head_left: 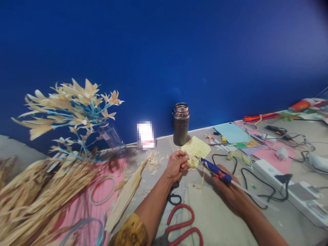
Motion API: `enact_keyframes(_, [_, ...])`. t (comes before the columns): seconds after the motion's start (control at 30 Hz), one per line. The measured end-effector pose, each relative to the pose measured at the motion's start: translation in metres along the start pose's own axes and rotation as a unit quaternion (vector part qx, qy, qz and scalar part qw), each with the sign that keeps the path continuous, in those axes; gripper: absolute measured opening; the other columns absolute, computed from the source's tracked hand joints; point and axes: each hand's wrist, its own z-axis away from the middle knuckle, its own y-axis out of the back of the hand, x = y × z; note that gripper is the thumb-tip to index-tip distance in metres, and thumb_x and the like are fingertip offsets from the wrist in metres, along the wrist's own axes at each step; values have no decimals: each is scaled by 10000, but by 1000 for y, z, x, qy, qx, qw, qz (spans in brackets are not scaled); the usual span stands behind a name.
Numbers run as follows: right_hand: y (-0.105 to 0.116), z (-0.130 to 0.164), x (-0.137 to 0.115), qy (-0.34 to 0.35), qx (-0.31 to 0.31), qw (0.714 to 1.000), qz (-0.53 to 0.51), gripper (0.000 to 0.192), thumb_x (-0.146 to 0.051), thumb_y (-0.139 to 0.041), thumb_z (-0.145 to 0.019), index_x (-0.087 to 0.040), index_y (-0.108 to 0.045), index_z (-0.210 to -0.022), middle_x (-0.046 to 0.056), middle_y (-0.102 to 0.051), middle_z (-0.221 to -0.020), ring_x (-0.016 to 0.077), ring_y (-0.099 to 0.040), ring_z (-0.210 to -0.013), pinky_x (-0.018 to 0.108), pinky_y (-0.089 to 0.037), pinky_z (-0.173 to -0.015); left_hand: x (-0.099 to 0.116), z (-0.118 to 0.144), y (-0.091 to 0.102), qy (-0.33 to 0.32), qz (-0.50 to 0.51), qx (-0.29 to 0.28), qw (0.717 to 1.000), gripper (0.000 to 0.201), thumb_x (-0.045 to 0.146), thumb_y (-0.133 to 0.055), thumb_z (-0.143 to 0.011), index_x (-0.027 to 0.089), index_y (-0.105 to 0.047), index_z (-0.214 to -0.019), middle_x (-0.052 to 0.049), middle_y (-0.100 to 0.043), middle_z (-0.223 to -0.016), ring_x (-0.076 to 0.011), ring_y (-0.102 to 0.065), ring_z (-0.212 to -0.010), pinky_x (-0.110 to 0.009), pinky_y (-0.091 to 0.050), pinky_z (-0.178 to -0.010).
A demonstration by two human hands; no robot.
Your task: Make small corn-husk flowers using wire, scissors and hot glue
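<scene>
My left hand (176, 164) pinches a small pale yellow husk piece (192, 162) at table height. My right hand (225, 186) grips a blue glue gun (215, 169) whose nozzle points left, nearly touching that piece. A clear glue stick sticks out of the gun's back over my right wrist. A larger yellow husk sheet (196, 147) lies just behind the hands.
Red-handled scissors (180, 223) lie between my forearms. A dark metal flask (180, 124) stands against the blue wall. Dried husks (33, 201) and a husk-flower bouquet (74, 109) fill the left. Coloured papers (232, 132), black cables (246, 174) and a white power strip (294, 191) crowd the right.
</scene>
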Motion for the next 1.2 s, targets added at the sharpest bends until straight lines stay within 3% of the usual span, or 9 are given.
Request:
enact_keyframes(0.13, [0, -2, -6, -3, -33, 999, 2, 250, -442, -507, -987, -250, -667, -995, 65, -712, -966, 266, -668, -907, 346, -541, -781, 0, 0, -1, 2, 1, 2, 1000, 487, 301, -957, -572, 169, -537, -779, 77, -548, -612, 1, -357, -408, -135, -186, -393])
enact_keyframes(0.4, [1, -1, -4, -19, -9, 1000, -14, 252, -460, -497, -974, -271, -664, -990, 36, -696, -892, 259, -654, -848, 340, -534, -750, 2, 0, -2, 3, 0, 10, 1000, 507, 324, -966, -546, 172, -541, -777, 88, -526, -578, -3, -352, -399, -135, -184, -386])
enact_keyframes(0.57, [0, -3, -9, -18, -14, 1000, 7, 261, -480, -522, -956, -263, -634, -863, 33, -665, -820, 247, -626, -767, 341, -516, -714, 0, 0, -2, 0, -17, 20, 1000, 479, 331, -965, -537, 159, -571, -748, 73, -546, -559, -6, -370, -387, -140, -177, -381])
enact_keyframes(0.9, [-5, -4, 1, 5, 51, 998, 27, 281, -485, -475, -988, -241, -601, -929, 58, -662, -909, 248, -641, -847, 344, -514, -773, 1, 0, -5, -18, -53, 73, 996, 414, 301, -932, -511, 142, -595, -692, 1, -667, -638, -12, -422, -374, -157, -183, -376])
enact_keyframes(1.07, [-6, -9, 10, -3, 67, 993, 99, 311, -507, -463, -989, -235, -595, -913, 63, -659, -852, 253, -638, -787, 356, -501, -724, 2, 0, -7, -23, -68, 91, 993, 377, 286, -915, -506, 139, -612, -676, -10, -660, -574, -27, -415, -355, -168, -147, -369])
enact_keyframes(1.2, [-8, -14, 21, 56, 17, 980, 192, 258, -410, -499, -964, -203, -652, -954, 111, -687, -883, 291, -640, -845, 396, -498, -780, 3, 1, -10, -37, -72, 106, 991, 351, 285, -892, -527, 143, -605, -669, -26, -679, -582, -31, -414, -358, -171, -150, -369])
